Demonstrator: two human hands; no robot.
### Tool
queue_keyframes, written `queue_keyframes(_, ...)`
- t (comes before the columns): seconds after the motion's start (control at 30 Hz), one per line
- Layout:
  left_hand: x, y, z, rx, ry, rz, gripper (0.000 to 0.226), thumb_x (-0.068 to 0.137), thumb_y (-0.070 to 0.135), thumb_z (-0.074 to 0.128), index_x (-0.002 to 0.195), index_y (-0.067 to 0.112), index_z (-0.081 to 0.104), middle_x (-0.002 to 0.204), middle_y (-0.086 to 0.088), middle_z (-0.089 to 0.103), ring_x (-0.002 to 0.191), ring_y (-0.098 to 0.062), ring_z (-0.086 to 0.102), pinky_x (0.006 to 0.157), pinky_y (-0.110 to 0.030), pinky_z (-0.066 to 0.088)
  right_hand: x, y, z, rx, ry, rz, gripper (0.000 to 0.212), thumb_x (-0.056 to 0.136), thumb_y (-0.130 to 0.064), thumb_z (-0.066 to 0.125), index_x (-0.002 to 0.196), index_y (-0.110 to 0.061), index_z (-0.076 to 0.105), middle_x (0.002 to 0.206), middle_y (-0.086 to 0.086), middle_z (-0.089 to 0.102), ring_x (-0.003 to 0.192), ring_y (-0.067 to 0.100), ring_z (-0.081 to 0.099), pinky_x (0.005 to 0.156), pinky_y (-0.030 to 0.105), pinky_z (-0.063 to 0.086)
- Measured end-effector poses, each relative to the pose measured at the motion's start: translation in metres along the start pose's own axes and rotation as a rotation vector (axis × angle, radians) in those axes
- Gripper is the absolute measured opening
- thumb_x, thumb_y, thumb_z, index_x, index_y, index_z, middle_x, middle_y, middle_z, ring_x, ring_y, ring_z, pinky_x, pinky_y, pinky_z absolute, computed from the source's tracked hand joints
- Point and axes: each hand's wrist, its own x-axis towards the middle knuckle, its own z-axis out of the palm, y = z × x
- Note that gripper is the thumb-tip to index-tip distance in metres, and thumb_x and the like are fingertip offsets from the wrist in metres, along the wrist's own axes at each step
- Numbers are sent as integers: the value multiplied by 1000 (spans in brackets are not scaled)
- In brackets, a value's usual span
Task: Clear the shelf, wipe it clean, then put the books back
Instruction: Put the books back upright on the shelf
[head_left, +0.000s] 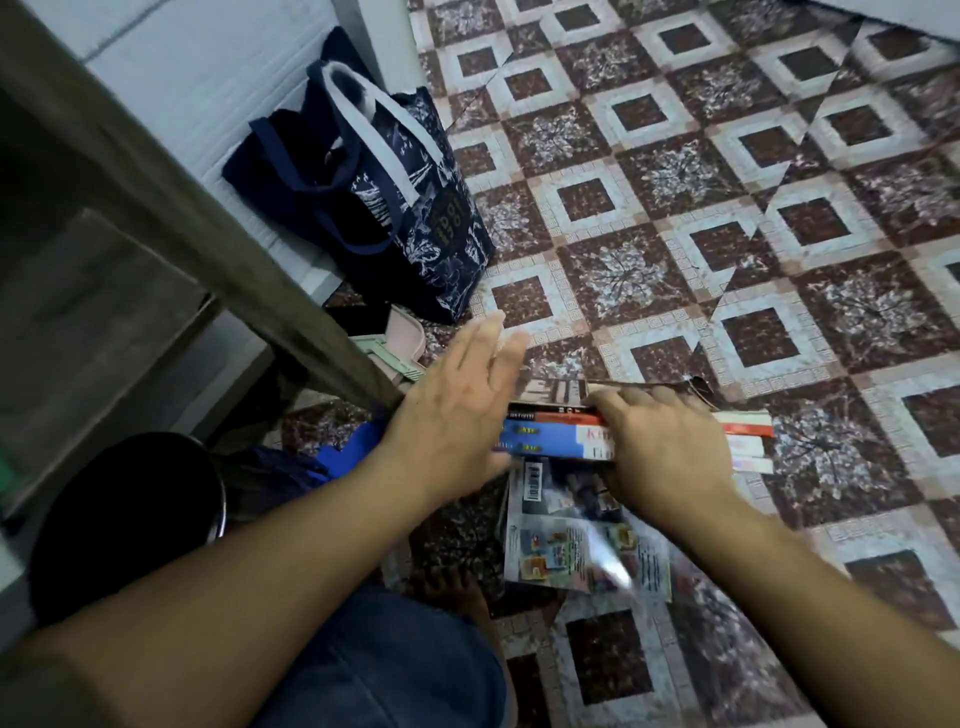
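Left forearm (260, 587) and right forearm (810, 587) bare, reaching forward and down, converging. Left hand (457, 410): palm down, fingers straight, slightly spread, tips blurred. Right hand (670, 452): palm down, fingers curled over a stack of books (550, 439).

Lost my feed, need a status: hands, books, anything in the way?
Left hand open by the end of the red-and-blue book stack. Right hand grips its top. Stack on the brown-and-white tiled floor, glossy printed leaflet beside it.

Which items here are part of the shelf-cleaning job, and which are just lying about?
Job: stack of books, right hand gripping it, open left hand, magazine, shelf.
Lying about: tote bag, black stool.
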Motion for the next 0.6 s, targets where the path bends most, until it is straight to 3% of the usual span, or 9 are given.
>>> queue_keyframes(0.03, -4, 5, -9, 11, -85, 31, 112, 73, 57, 74, 151, 11, 9, 156, -12, 19, 144, -27, 21, 119, -35, 6, -17, -2, -12, -37, 40, -3, 61, 69, -49, 80, 122, -32, 56, 110, -8, 67, 103, 18, 61, 85, 34, 43)
queue_keyframes(0.07, -8, 10, -18, 16, -144, 62, 106, 77, 58, 68, 152, 15, 7, 157, -7, 18, 145, -24, 19, 121, -38, 6, -33, -3, -21, -63, 65, 8, 61, 64, -45, 84, 118, -33, 59, 103, -10, 69, 96, 17, 63, 80, 33, 44)
queue_keyframes(0.1, -13, 16, -26, 21, -199, 82, 95, 80, 55, 66, 150, 18, 14, 153, -4, 29, 142, -23, 27, 120, -41, 15, -46, -4, -27, -68, 86, 20, 60, 60, -38, 86, 114, -34, 62, 97, -11, 70, 90, 16, 64, 76, 33, 44)
queue_keyframes(0.17, -28, 30, -39, -31, -235, 53, 60, 83, 43, 67, 132, 21, 39, 129, -1, 52, 121, -24, 50, 103, -40, 40, -67, -4, -39, -42, 117, 19, 60, 54, -31, 86, 110, -34, 64, 90, -11, 70, 86, 18, 66, 72, 33, 45)
queue_keyframes(0.23, -48, 39, -50, -117, -204, 1, 37, 83, 34, 67, 111, 22, 45, 112, 0, 56, 105, -25, 56, 87, -40, 49, -85, -7, -51, -46, 106, 6, 58, 58, -33, 83, 113, -35, 62, 95, -11, 70, 91, 19, 65, 76, 34, 44)
queue_keyframes(0.4, -107, 38, -85, -150, -92, -57, 32, 80, 32, 65, 104, 24, 44, 109, 3, 56, 101, -24, 55, 83, -39, 49, -120, -29, -72, -15, 302, -104, 56, 42, -36, 88, 93, -28, 66, 76, -5, 67, 71, 24, 65, 63, 33, 42)
queue_keyframes(0.6, -192, 1, -136, -130, -47, -271, 35, 81, 34, 64, 111, 32, 47, 111, 10, 56, 102, -16, 53, 81, -33, 46, -123, -98, -106, 46, 456, -315, 50, 54, -44, 80, 100, -30, 64, 82, -6, 66, 77, 25, 63, 65, 35, 43)
